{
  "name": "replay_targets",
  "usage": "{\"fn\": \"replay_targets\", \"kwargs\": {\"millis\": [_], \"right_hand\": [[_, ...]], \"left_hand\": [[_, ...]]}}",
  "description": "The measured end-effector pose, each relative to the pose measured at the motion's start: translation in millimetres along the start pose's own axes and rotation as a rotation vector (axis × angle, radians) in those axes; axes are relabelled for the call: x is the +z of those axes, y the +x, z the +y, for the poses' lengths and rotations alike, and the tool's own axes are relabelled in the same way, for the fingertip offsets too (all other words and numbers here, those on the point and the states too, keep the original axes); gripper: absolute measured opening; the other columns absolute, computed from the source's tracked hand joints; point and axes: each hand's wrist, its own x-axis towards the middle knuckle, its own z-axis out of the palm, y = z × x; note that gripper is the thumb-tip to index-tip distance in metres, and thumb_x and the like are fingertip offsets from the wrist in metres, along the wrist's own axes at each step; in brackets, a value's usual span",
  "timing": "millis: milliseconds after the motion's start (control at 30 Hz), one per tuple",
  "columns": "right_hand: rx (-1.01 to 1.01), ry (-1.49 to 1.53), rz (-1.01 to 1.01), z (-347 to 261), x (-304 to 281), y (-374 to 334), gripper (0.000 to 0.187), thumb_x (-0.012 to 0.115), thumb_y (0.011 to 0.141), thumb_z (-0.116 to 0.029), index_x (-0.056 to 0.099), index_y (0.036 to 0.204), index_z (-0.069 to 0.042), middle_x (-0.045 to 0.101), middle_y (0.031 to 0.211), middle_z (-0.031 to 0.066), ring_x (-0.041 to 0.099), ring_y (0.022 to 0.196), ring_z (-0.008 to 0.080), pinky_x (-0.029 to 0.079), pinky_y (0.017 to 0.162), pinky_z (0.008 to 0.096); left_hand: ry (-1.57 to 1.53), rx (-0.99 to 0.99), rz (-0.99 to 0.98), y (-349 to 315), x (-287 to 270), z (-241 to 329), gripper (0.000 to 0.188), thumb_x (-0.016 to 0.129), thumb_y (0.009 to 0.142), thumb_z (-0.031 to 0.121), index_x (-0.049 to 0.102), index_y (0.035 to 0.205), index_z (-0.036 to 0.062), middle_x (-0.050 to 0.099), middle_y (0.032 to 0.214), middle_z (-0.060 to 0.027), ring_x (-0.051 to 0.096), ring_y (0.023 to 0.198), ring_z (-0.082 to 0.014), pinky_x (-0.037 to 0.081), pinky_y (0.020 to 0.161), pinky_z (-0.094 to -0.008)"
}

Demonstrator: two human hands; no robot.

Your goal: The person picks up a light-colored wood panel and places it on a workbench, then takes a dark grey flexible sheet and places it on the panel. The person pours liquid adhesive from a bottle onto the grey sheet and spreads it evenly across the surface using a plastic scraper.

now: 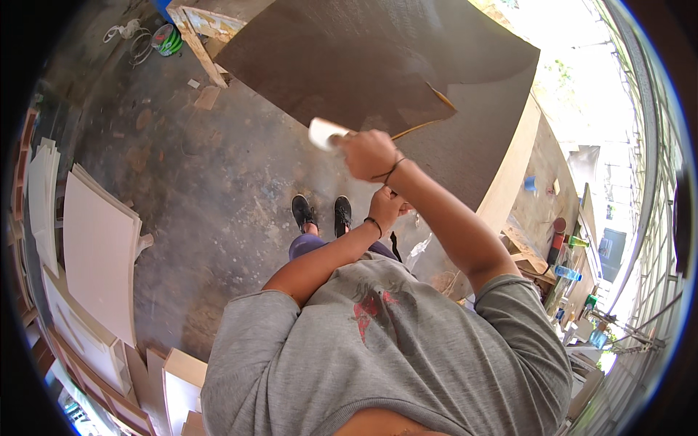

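Note:
My right hand [369, 155] is closed round a white flat piece [324, 135], like a spreader, slightly blurred. It is over the near edge of a large brown sheet [378, 51], the white piece reaching past that edge above the floor. Lower down and closer to my body, my left hand [388, 206] is closed beside the sheet's near edge, partly behind my right wrist; what its fingers hold is hidden. A thin amber line of liquid [425, 126] bends across the sheet's surface, with darker brown on its left and a lighter grey-brown on its right.
The sheet lies on a wooden table [198, 45]. Pale panels [98, 251] lean at the left. A green tub [166, 40] stands on the stained concrete floor [196, 160] at far left. Bottles [568, 273] and a red-brown cylinder [557, 240] are at the right, near a wire-mesh wall.

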Motion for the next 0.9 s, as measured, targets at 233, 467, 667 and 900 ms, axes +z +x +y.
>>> {"fn": "replay_targets", "kwargs": {"millis": [233,467,667,900], "right_hand": [[-0.212,0.024,0.162,-2.7,-50.8,-28.3,0.046,0.052,0.071,-0.012,0.053,0.118,-0.015,0.065,0.088,0.0120,0.064,0.077,0.0277,0.051,0.062,0.0386],[0.374,-0.331,0.223,213.2,-56.6,-40.3,0.046,0.051,0.076,-0.015,0.048,0.119,-0.002,0.058,0.112,0.0117,0.063,0.084,0.0276,0.050,0.070,0.0371],[0.148,-0.136,0.137,195.9,-23.7,-46.3,0.049,0.046,0.077,-0.015,0.043,0.125,-0.010,0.060,0.101,0.0139,0.061,0.085,0.0321,0.049,0.075,0.0409],[0.434,0.012,0.287,330.1,-61.1,-36.1,0.037,0.049,0.074,-0.016,0.057,0.110,-0.016,0.063,0.095,0.0150,0.060,0.088,0.0349,0.048,0.076,0.0441]], "left_hand": [[-0.127,0.022,0.085,11.7,-0.1,-10.2,0.018,0.056,0.084,0.011,0.050,0.098,0.0011,0.060,0.083,-0.0097,0.063,0.068,-0.0169,0.053,0.059,-0.0266],[-0.184,0.005,0.187,10.5,16.4,-17.9,0.017,0.060,0.083,0.012,0.044,0.083,0.0037,0.055,0.077,-0.0079,0.062,0.068,-0.0184,0.054,0.061,-0.0297],[-0.184,-0.027,0.236,-11.5,24.6,-31.4,0.020,0.059,0.084,0.015,0.043,0.087,0.0040,0.053,0.079,-0.0063,0.061,0.072,-0.0175,0.054,0.061,-0.0304],[-0.146,0.044,0.345,-18.8,54.0,-44.0,0.017,0.056,0.086,0.015,0.044,0.092,0.0042,0.056,0.083,-0.0077,0.062,0.072,-0.0178,0.053,0.056,-0.0288]]}}
